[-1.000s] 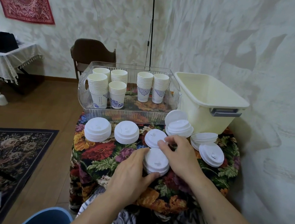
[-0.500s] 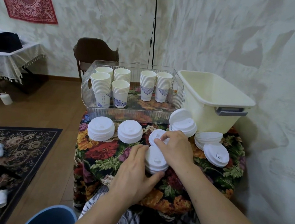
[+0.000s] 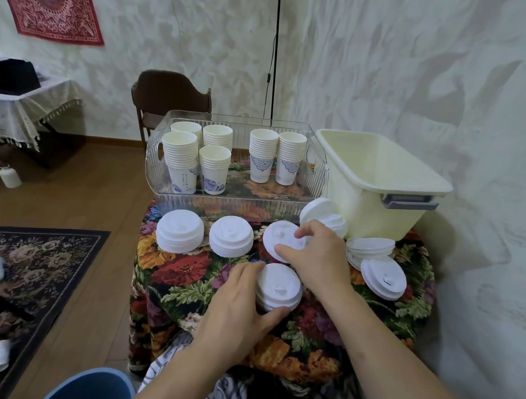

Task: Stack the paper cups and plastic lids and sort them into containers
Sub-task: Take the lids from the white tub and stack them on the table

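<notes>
A: What does the left hand (image 3: 240,311) hold?

B: It cups a short stack of white plastic lids (image 3: 278,287) near the front middle of the floral tablecloth (image 3: 180,274); the fingers curl round the stack's left side and the thumb lies under its near edge.

A: And the right hand (image 3: 317,254)?

B: It pinches a single white lid (image 3: 280,240) just behind that stack, thumb on the near rim, fingertips on the far rim. The lid is tilted; whether it touches the cloth cannot be told.

A: Where are the other lids?

B: Two stacks stand at the left: one (image 3: 180,231) at the far left, one (image 3: 231,236) beside it. Behind the right hand a further stack (image 3: 332,219) leans against the cream tub (image 3: 380,174). To the right lie a low pile (image 3: 371,248) and, touching it in front, another lid stack (image 3: 383,278).

A: And the paper cups?

B: Six nested stacks stand upright in the clear ribbed bin (image 3: 233,203) at the back: four at its left (image 3: 195,159) and two at its right (image 3: 274,156). The cream tub stands just right of the bin.
</notes>
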